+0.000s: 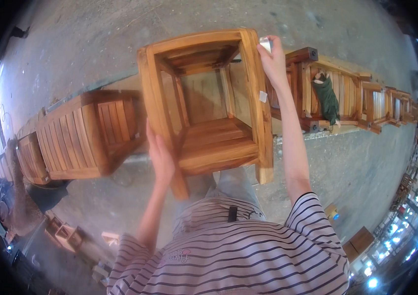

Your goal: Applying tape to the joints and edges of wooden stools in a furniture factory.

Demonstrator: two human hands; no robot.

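A varnished wooden stool-like frame point(251, 81) is tilted in front of me, its open side facing up and a slatted panel inside. My left hand point(160, 156) is closed on its left side, low down near the leg, with some fingers hidden. At the upper right corner, my right hand point(274, 60) pinches a small white piece point(265, 45) against the wood; its exact kind I cannot make out. Lower on that same right side, a small white patch point(263, 96) sticks to the wood.
Slatted wooden furniture pieces point(73, 137) stand in a row on the left. More wooden frames point(349, 93) continue to the right, where a dark green cloth-like bundle point(326, 98) lies on the slats. Concrete floor point(209, 17) surrounds the row. A brown board point(361, 243) lies at lower right.
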